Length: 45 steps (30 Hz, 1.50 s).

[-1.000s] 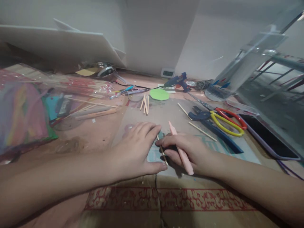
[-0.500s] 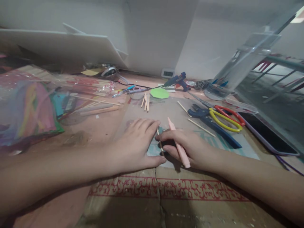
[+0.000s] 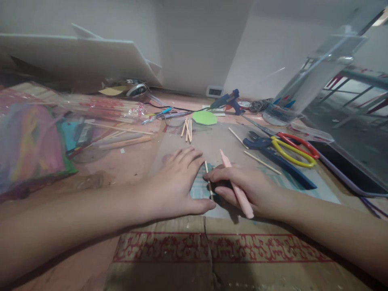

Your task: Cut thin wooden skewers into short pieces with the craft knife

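A short wooden stick [image 3: 209, 184] lies on a translucent sheet [image 3: 169, 139] between my hands. My left hand [image 3: 178, 182] rests flat to its left, fingers stretched out; the thumb reaches the stick's near end and the index fingertip is beside its far end. In my right hand [image 3: 245, 184] a pink pen [image 3: 241, 198] is held slanted between thumb and fingers, its narrow end pointing up and away. That hand's index fingertip touches or nearly touches the stick's middle. Teal markings show under the sheet.
Right: two loose sticks [image 3: 262, 162], blue-handled cutters [image 3: 286, 165], scissors [image 3: 298, 151], a phone [image 3: 348, 165] and a clear container [image 3: 300, 89]. Behind: several short sticks [image 3: 188, 130], a green paper shape [image 3: 205, 118] and a glue gun [image 3: 227, 101]. Left: a bag of coloured strips [image 3: 36, 141].
The view has shifted slightly, moving the right-side things rightward in the picture. Both hands keep nearly the same pose around the stick; slightly more of its far end shows beside my left index finger.
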Each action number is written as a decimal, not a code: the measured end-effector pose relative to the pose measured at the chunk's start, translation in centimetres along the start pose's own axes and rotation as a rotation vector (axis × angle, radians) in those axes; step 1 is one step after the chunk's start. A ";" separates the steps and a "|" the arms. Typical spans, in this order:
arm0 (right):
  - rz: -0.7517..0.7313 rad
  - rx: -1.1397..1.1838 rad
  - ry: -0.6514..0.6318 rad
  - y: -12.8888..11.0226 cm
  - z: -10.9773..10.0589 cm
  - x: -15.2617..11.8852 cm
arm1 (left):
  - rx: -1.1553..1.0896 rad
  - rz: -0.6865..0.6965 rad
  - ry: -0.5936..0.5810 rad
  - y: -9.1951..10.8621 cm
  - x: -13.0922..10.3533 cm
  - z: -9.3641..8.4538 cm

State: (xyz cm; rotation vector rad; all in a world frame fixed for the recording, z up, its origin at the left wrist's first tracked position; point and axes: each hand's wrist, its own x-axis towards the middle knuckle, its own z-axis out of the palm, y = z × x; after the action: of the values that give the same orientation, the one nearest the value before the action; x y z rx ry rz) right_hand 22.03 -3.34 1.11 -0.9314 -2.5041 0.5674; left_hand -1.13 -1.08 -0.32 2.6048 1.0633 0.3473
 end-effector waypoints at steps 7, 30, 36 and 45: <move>0.078 0.505 0.338 0.6 -0.4 -0.6 | -0.104 0.073 0.040 -0.4 0.1 -0.1; 0.485 0.766 0.155 -1.9 -1.2 1.8 | 0.090 0.343 0.362 -0.6 -0.5 0.4; 0.482 0.858 0.105 -1.8 -0.8 1.4 | 0.122 0.290 0.331 -0.6 -0.5 0.4; 0.446 0.818 0.044 -1.2 -0.9 1.4 | 0.041 0.277 0.260 0.1 -0.7 0.4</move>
State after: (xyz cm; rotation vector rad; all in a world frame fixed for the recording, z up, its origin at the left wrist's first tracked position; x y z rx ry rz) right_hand 20.87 -3.00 2.84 -1.1086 -1.7227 1.5270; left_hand -1.43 -1.69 -0.73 2.8041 0.7869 0.7532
